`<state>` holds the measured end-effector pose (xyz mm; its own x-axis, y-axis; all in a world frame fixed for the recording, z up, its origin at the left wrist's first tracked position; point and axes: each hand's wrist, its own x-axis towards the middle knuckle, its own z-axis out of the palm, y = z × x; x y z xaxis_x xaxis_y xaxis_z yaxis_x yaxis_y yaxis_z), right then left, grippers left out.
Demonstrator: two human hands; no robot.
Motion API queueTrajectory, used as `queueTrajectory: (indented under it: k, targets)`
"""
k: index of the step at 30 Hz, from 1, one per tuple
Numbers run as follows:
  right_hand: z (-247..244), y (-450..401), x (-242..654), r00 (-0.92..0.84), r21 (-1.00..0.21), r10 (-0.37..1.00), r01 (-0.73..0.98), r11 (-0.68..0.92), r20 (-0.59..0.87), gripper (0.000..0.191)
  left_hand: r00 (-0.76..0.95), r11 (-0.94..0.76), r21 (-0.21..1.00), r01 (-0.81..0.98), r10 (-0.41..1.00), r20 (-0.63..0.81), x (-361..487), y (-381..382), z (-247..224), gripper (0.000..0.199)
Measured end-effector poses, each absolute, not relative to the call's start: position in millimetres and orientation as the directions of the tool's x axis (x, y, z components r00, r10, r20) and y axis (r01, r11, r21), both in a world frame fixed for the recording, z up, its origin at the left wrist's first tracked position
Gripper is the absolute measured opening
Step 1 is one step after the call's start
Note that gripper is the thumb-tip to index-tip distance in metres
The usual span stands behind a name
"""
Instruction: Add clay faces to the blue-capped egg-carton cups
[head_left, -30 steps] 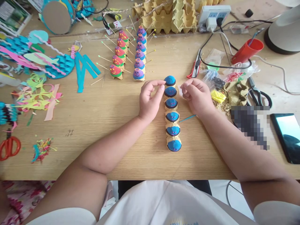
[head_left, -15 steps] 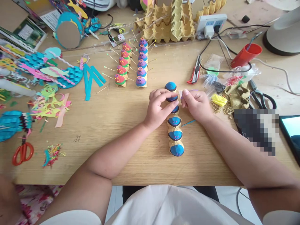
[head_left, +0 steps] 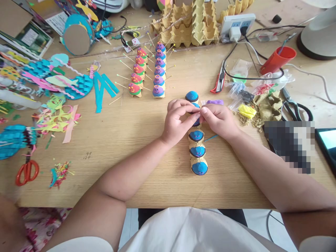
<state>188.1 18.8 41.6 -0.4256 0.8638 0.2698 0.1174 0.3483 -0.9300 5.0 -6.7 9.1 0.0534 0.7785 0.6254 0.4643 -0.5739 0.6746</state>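
Now left hand (head_left: pixel 175 122), right hand (head_left: pixel 219 119) meeting over blue-domed row (head_left: pixel 196 135), earlier gap closed, fingers (head_left: pixel 207 113) together, any contents hidden

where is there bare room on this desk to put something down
One bare patch lies between the left forearm and the paper-scrap pile; another between that forearm and the blue-domed egg-carton strip. It is crowded right of the right hand, with a yellow clay lump and black-handled scissors.
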Motion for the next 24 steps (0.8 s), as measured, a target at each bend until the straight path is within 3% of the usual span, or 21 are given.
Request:
queueTrajectory:
  k: [6, 16, 24]
  targets:
    - [39.9, 18.2, 187.0, -0.342, -0.935, 0.904, 0.15, 0.321, 0.256, 0.075, 0.073, -0.576, 0.68, 0.453, 0.784, 0.616, 5.9, -9.6, 10.2, 0.016]
    - [35.7, 19.4, 188.5, -0.364, -0.949, 0.897, 0.094, 0.302, 0.25, 0.075, 0.019, -0.576, 0.702, 0.42, 0.779, 0.627, 4.9, -6.8, 9.0, 0.017]
    - [35.5, 23.2, 188.7, -0.397, -0.986, 0.904, -0.026, 0.163, 0.16, 0.053, 0.006, -0.524, 0.722, 0.452, 0.811, 0.585, 4.8, -7.2, 7.9, 0.017]
